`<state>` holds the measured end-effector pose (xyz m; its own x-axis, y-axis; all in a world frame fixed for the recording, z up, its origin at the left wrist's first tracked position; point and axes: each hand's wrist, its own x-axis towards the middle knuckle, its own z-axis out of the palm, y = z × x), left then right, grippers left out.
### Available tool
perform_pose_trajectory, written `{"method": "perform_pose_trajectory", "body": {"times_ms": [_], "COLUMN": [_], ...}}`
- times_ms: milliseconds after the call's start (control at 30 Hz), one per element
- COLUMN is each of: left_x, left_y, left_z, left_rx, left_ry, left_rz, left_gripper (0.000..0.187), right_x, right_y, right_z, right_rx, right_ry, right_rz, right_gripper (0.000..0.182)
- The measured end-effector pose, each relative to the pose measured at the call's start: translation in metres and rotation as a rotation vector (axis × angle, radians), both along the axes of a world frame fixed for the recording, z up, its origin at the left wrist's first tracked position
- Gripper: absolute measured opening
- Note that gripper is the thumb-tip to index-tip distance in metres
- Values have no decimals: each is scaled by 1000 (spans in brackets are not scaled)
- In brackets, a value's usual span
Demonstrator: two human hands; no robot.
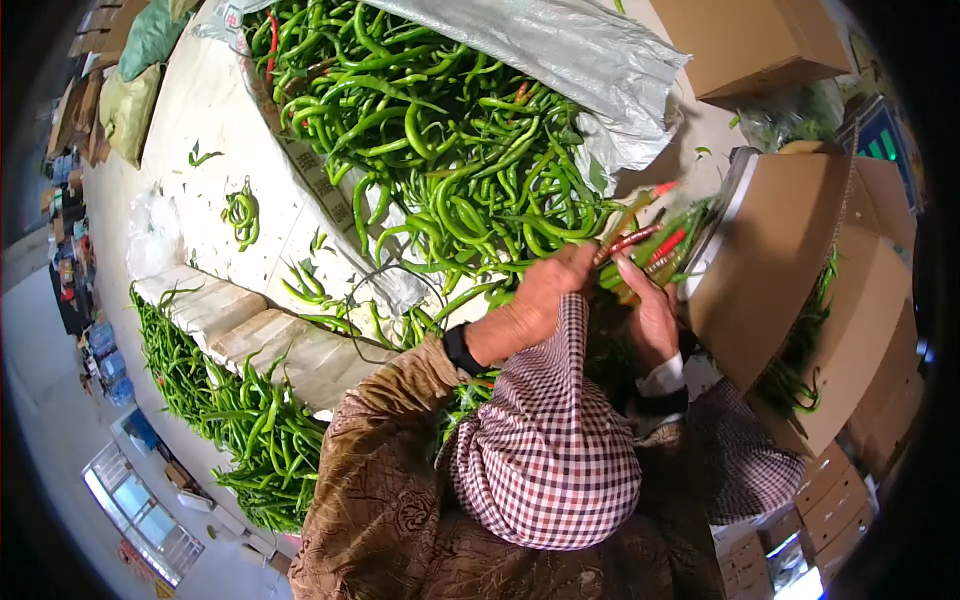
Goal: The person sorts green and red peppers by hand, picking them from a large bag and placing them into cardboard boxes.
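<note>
My left hand [548, 292], with a black band at the wrist, is closed on the near end of a dark red chili pepper. My right hand [652, 318] is curled round a bunch of red and green chili peppers [664, 250], its thumb lying along them. The far side of the bunch is blurred, and part of the grip is hidden. Beyond my hands, a large heap of green chili peppers [430, 130] spills from an opened silver-grey sack [560, 50]. A checkered head covering [560, 450] blocks the view below my hands.
A cardboard box [760, 260] with open flaps stands close on my right, green peppers [815, 340] showing inside. Another carton [750, 45] is at the upper right. More peppers [250, 430] fill a sack at left. Loose peppers [240, 215] lie on the pale floor [190, 150].
</note>
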<state>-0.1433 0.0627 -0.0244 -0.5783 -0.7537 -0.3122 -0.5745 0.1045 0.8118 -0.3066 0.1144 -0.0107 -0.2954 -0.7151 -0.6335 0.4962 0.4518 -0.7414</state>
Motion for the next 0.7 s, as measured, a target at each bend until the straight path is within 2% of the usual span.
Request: {"method": "perform_pose_trajectory", "body": {"times_ms": [33,67,100,133,200,233,267,300,333,400,433,467,500,667,700], "left_x": [-3,-7,-10,-10,3,8,17,22,33,52,56,59,59,85,99], "left_y": [1,2,3,0,-18,-36,-53,-66,-77,-104,-105,-104,-104,-94,-93], "left_z": [2,4,5,1,-10,-3,7,-3,-52,-84,-114,-118,-123,-105,-90], "left_rx": [4,6,8,10,-161,160,225,15,-292,-527,-562,-561,-601,-607,-646], "left_ry": [10,150,291,300,411,402,360,243,105,-296,-416,-543,-541,-559,-538], "left_rz": [-11,-17,-21,-30,-264,-256,-107,47,216,239,334,307,289,119,-34], "left_gripper": [45,53,61,61,59,44,37,37,33,33,36,35,30,15,18], "right_x": [2,3,-4,-9,-15,-22,-28,-31,-32,-37,-38,-39,-40,-44,-45], "right_y": [-4,-6,-5,-7,-9,-8,-6,-5,-4,1,3,5,7,12,16], "right_z": [1,4,6,7,9,11,15,20,23,31,30,26,24,17,12], "right_rx": [-26,-48,-41,-54,-78,-67,-53,-116,-150,-177,-179,-160,-140,-73,-76], "right_ry": [59,123,138,108,65,45,26,97,103,11,14,-16,-46,-88,-85], "right_rz": [-5,-12,-23,-29,-27,-47,-67,-61,-89,-47,-49,-30,-11,21,-19], "right_gripper": [28,27,27,27,27,28,29,29,27,29,29,34,39,37,36]}}
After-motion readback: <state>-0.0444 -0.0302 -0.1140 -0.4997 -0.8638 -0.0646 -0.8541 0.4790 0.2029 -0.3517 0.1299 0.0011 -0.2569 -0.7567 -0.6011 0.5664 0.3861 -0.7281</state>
